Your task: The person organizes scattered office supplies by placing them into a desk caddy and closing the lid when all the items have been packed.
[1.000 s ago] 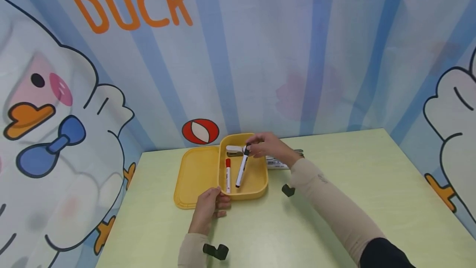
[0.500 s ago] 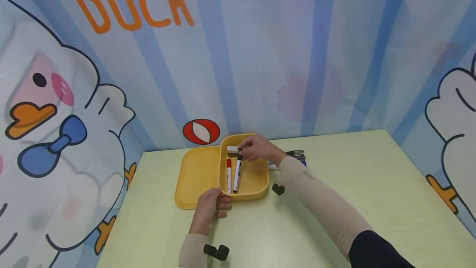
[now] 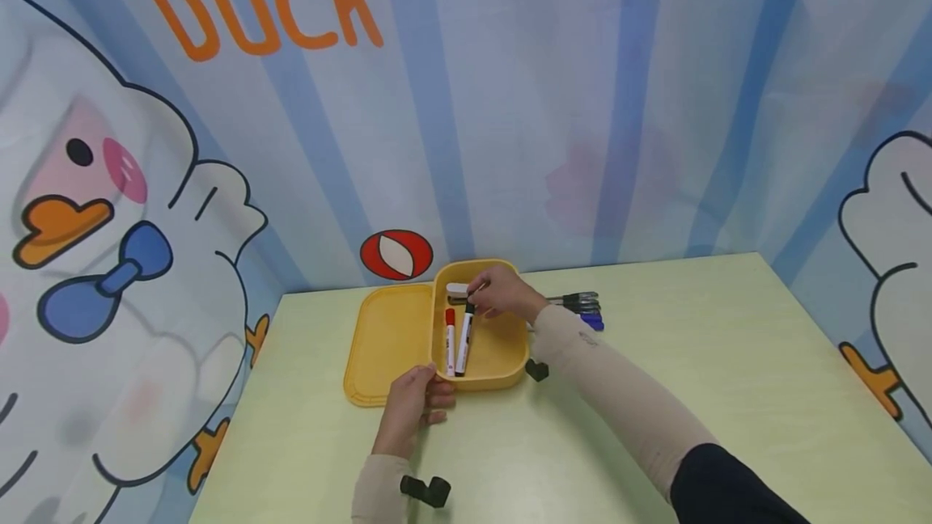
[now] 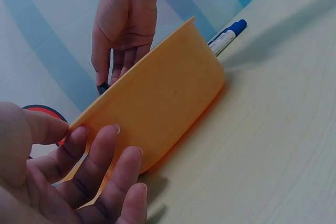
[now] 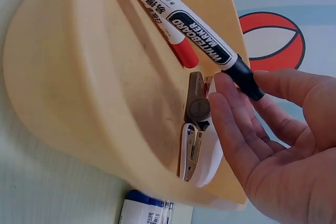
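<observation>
My right hand pinches the black cap of a whiteboard marker between thumb and fingertips. The marker slants inside a yellow plastic box, its far end low near the front wall. Beside it lies a red-capped marker, and behind both a white stapler rests at the back of the box. With thumb and index finger, my left hand holds the box's rim at the front left corner; the other fingers are spread along the outer wall in the left wrist view.
A flat yellow lid lies left of the box. Right of it are several black-capped pens and a blue-capped marker, partly hidden by the right forearm. The patterned curtain hangs along the table's back edge.
The right hand has moved slightly left and lowered the black marker beside the red one, still gripping its cap. The left hand keeps its place on the rim.
</observation>
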The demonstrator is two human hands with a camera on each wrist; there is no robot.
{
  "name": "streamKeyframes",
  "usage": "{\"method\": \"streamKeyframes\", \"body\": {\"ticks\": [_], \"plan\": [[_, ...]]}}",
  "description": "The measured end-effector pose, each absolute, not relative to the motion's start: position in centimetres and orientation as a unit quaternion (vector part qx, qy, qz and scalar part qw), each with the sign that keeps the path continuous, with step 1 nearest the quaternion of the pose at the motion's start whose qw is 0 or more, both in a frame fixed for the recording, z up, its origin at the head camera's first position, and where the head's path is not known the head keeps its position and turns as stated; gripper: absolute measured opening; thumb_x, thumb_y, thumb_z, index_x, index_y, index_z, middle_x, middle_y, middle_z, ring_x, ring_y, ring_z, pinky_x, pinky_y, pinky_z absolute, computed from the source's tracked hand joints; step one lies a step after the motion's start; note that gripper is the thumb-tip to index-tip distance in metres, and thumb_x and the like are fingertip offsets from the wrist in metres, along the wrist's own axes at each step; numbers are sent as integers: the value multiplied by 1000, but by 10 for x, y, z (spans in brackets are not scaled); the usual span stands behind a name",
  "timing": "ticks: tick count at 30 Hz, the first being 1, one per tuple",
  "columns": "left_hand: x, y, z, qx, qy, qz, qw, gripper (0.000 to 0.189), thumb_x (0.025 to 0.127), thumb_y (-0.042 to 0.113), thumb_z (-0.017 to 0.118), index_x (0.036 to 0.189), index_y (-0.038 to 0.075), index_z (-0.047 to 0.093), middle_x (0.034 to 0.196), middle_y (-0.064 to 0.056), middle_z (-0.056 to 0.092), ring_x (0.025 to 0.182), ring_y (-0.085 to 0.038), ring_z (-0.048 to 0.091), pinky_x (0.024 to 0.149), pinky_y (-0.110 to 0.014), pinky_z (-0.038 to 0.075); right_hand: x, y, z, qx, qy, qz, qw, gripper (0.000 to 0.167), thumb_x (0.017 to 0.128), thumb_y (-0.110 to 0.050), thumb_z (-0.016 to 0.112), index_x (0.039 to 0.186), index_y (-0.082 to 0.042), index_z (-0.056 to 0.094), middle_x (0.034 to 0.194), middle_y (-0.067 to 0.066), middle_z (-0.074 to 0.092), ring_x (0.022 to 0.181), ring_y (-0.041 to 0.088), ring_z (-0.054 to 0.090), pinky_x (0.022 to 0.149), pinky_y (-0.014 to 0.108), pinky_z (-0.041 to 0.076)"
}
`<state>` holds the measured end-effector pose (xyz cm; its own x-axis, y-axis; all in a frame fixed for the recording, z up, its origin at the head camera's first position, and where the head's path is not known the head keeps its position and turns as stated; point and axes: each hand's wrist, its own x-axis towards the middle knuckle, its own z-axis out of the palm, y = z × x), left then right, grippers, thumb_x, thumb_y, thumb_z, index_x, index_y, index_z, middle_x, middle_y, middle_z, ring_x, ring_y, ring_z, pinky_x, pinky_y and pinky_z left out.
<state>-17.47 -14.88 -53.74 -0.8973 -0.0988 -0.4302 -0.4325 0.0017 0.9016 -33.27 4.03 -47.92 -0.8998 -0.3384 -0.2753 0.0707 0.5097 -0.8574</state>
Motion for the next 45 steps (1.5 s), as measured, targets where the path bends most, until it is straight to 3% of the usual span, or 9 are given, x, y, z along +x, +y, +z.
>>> {"method": "streamKeyframes", "body": {"ticks": [7,18,27,38,41,45], "plan": [[-177,-148,-536,-191,696,681,125,33,107,33,47,110,4,65,96,-7,74,82,-19,71,68,-32,57,-330,40,-476,-106,840,-478,235,33,98,-8,63,128,5,63,118,22,71,102,32,73,84,40,60],[-177,-147,-537,-191,697,679,125,34,107,33,47,111,4,65,96,-7,74,82,-19,71,68,-32,57,-327,41,-475,-107,837,-472,255,29,99,-8,60,125,3,65,117,18,72,102,30,74,85,41,59],[-175,-148,-538,-189,693,684,124,32,107,32,48,109,5,64,94,-6,74,81,-18,72,67,-31,57,-321,58,-472,-172,814,-491,259,35,101,-16,60,131,3,61,129,20,66,106,28,72,92,45,57],[-174,-147,-536,-196,698,678,122,32,107,32,48,109,5,65,95,-7,74,81,-19,72,66,-30,57,-310,89,-467,-256,811,-497,174,29,100,-23,66,126,-10,66,113,5,71,104,24,69,94,42,55],[-174,-147,-536,-196,698,678,121,32,107,32,48,108,5,65,95,-7,74,81,-19,72,66,-30,57,-305,99,-467,-268,812,-496,151,29,99,-25,67,125,-13,67,115,1,71,104,18,68,91,36,55],[-174,-147,-536,-194,698,679,121,32,107,31,47,109,4,64,94,-7,74,81,-19,72,66,-31,56,-298,114,-465,-291,811,-491,132,30,98,-26,69,126,-13,67,121,2,70,107,19,66,91,36,55]]}}
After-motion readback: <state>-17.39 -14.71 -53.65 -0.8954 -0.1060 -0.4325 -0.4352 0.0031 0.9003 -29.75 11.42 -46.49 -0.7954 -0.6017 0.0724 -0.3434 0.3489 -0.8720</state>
